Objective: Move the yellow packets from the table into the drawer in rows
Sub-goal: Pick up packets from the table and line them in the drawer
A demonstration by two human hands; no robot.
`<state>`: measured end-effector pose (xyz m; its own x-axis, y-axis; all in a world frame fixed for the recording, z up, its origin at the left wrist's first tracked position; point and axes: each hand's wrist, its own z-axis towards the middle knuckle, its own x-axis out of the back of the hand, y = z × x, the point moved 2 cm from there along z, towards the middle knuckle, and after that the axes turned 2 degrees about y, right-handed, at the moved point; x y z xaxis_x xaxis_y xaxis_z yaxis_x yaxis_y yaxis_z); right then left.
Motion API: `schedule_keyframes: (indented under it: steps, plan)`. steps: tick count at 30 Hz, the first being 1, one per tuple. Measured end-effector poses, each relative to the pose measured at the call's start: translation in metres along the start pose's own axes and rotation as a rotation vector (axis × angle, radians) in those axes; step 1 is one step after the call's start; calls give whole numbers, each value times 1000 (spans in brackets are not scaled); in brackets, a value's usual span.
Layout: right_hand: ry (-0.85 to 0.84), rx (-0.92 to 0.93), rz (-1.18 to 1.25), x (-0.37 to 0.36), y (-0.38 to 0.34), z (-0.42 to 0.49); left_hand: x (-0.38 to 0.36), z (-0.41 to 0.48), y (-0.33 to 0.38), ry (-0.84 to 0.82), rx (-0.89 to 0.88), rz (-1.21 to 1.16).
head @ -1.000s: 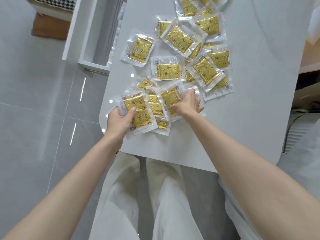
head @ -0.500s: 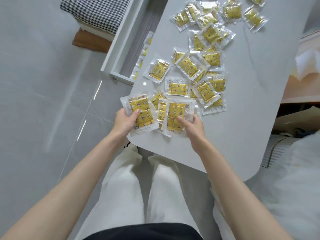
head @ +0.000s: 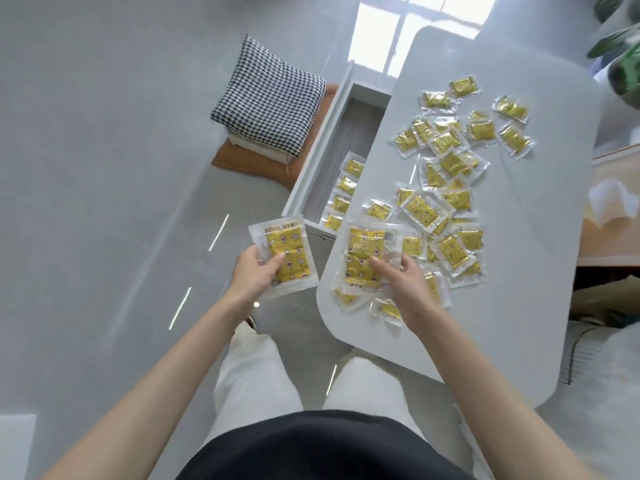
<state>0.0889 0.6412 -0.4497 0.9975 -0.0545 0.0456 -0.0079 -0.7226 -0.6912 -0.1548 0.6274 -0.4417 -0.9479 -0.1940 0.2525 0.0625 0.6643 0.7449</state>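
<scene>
Packets fill most of what there is to see here. The left hand (head: 254, 275) has its thumb across the printed face of the left packet (head: 285, 258), with the fingers curled behind it. It holds the packet over the floor (head: 104, 202) just left of centre frame, close below the near end of the drawer (head: 313, 168). This packet's long axis runs almost straight up the frame, with the top leaning a little to the left.

The right hand (head: 401, 282) pinches the right packet (head: 363, 259) at its lower right, thumb on the front. I cannot make out the fingers behind it. This packet also stands lengthwise up the frame, printed face up, above the left edge of the table (head: 519, 323).

The drawer is pulled open, and its length runs from mid-frame toward the top. Inside it a row of packets (head: 341, 204), four that I can count, lies one after another along its right side. The row is partly tucked under the table's edge.

On the table the loose packets (head: 450, 168) lie scattered from centre to upper right. They overlap and point every which way. A checked cushion (head: 268, 98) sits on the floor at upper left of the drawer.
</scene>
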Motion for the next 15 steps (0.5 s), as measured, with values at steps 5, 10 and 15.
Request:
schedule_keyframes:
  steps: [5, 10, 15]
  plan:
    - [50, 38, -18, -97, -28, -1, 90, 42, 30, -28, -44, -32]
    - [85, 59, 34, -172, -64, -6, 164, 86, 67, -65, -91, 2]
    - [152, 67, 43, -221, -89, 5, 194, 128, 109, -133, -108, -38]
